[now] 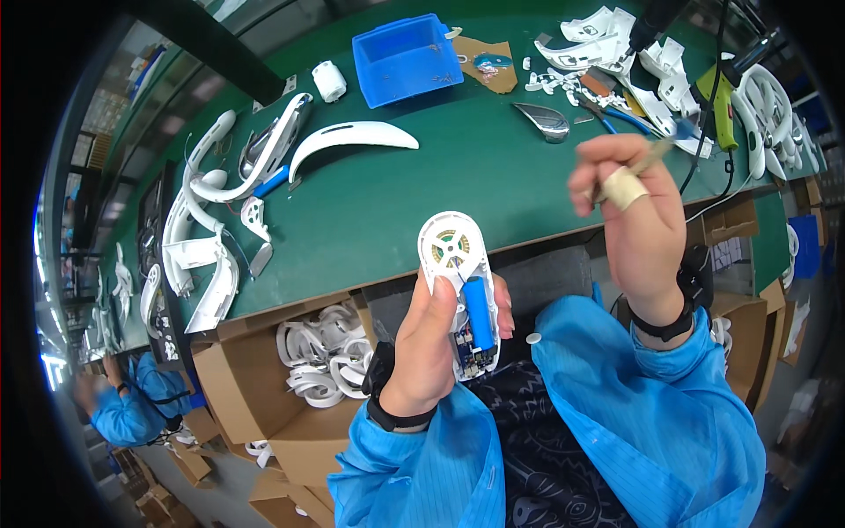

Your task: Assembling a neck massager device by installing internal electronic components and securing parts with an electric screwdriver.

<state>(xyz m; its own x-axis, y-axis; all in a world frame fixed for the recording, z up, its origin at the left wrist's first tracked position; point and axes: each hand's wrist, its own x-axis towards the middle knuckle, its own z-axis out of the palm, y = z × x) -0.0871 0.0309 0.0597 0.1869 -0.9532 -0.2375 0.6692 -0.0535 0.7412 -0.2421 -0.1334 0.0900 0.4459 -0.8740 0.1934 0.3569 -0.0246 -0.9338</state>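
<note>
My left hand (422, 343) is wrapped round an opened white plastic housing (430, 239), held upright in front of the table edge. A blue cylindrical battery (477, 312) lies lengthwise in it, beside a dark circuit board (466, 345). The round upper end has a spoked opening with green and gold showing behind. My right hand (638, 216) is raised over the table at the right, fingers closed on a slim tan tool (653, 157); motion blurs it, so its kind is unclear. Tan tape (624, 188) covers part of that hand.
White curved shells (356, 136) lie left on the green table (378, 211). A blue bin (409, 70) stands at the back. Pliers (616, 119), small white parts and a green tool (720, 106) are at right. Below, a cardboard box (238, 378) holds white rings. Another person (141, 400) is far left.
</note>
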